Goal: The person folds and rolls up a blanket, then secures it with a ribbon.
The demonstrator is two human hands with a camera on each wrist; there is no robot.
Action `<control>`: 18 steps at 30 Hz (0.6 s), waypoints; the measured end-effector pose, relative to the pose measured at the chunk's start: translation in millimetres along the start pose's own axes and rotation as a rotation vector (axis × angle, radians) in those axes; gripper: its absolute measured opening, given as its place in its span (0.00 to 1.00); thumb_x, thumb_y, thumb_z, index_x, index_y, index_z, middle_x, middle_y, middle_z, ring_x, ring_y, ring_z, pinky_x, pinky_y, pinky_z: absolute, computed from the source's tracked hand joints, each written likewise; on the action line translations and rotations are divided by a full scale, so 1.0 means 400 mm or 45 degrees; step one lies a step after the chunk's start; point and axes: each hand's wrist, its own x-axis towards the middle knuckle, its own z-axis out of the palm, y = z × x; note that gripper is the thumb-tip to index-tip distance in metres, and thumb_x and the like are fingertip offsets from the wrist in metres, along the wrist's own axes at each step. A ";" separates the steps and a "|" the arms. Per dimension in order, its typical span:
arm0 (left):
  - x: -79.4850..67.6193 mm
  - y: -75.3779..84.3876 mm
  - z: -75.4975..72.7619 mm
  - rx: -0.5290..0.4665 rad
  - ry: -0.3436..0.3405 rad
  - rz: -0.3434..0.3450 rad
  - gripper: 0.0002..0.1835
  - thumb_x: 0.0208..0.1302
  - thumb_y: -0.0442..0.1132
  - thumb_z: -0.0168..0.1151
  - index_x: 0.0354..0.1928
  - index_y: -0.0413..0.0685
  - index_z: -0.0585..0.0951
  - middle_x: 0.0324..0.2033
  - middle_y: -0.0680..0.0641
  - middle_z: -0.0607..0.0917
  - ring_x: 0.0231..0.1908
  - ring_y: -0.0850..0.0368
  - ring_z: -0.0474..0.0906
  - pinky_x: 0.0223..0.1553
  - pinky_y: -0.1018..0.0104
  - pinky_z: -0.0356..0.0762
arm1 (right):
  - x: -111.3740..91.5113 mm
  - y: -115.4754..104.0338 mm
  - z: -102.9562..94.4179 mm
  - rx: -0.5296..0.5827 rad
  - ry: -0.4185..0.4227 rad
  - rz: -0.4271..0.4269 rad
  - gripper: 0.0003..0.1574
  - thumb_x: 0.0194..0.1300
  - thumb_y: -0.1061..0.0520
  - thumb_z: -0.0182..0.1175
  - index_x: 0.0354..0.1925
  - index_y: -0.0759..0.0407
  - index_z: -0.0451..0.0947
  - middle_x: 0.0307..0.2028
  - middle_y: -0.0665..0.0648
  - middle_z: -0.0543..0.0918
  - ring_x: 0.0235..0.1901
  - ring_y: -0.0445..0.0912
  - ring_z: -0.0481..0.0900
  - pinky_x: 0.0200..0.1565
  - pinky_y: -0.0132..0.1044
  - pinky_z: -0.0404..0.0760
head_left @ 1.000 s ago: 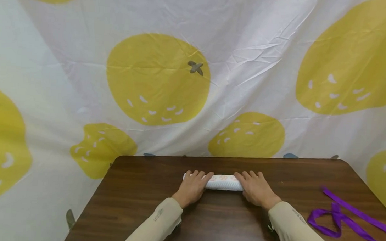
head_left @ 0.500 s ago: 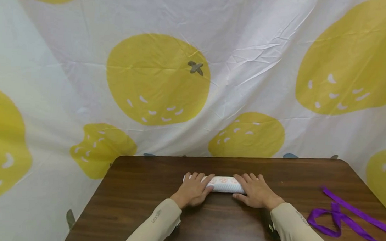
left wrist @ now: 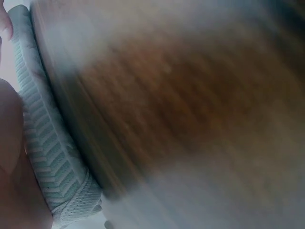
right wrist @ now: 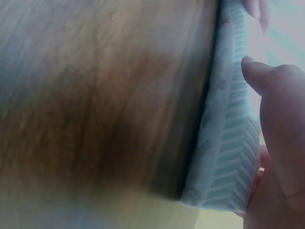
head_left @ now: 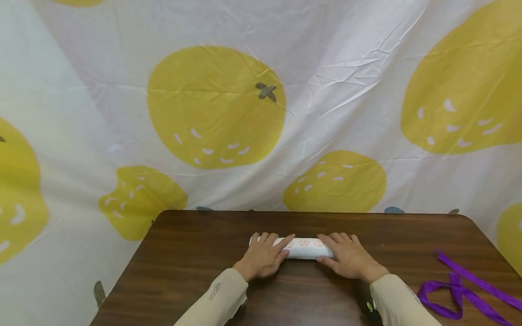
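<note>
A white, pink-printed, zigzag-textured soft roll [head_left: 305,249] lies with its long axis left to right, gripped toward its ends by a person's left hand [head_left: 261,256] and right hand [head_left: 348,257], on a brown wood-grain table [head_left: 308,303]; behind hangs a white yellow-fruit-print curtain [head_left: 211,108].

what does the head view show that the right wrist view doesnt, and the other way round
Only the head view shows the purple ribbon and the large yellow fruit shapes on the backdrop cloth.

Only the right wrist view shows the roll's right end, which the right hand hides from the head camera.

Both show the patterned white roll, the right hand on it and the brown table, which is blurred in the wrist view.
</note>
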 end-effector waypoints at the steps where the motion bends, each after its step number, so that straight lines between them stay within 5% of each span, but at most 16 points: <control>1: 0.001 0.000 0.000 -0.014 0.005 -0.001 0.26 0.73 0.56 0.25 0.72 0.68 0.50 0.57 0.47 0.72 0.57 0.45 0.67 0.55 0.44 0.60 | -0.002 0.001 -0.004 0.017 0.003 0.008 0.40 0.63 0.35 0.54 0.65 0.56 0.65 0.54 0.58 0.74 0.55 0.56 0.70 0.52 0.59 0.64; 11: 0.003 -0.006 0.003 -0.113 0.023 -0.008 0.26 0.74 0.55 0.26 0.71 0.67 0.54 0.58 0.46 0.72 0.58 0.45 0.67 0.56 0.43 0.59 | -0.067 0.051 -0.106 0.213 0.036 0.124 0.38 0.66 0.38 0.51 0.66 0.56 0.62 0.58 0.63 0.70 0.58 0.61 0.66 0.55 0.65 0.59; 18: 0.004 0.002 0.001 -0.103 0.012 -0.009 0.26 0.74 0.55 0.27 0.71 0.68 0.54 0.58 0.47 0.72 0.58 0.46 0.66 0.56 0.44 0.59 | -0.159 0.133 -0.199 0.333 0.047 0.270 0.30 0.66 0.43 0.54 0.57 0.63 0.71 0.45 0.60 0.81 0.40 0.51 0.81 0.39 0.45 0.79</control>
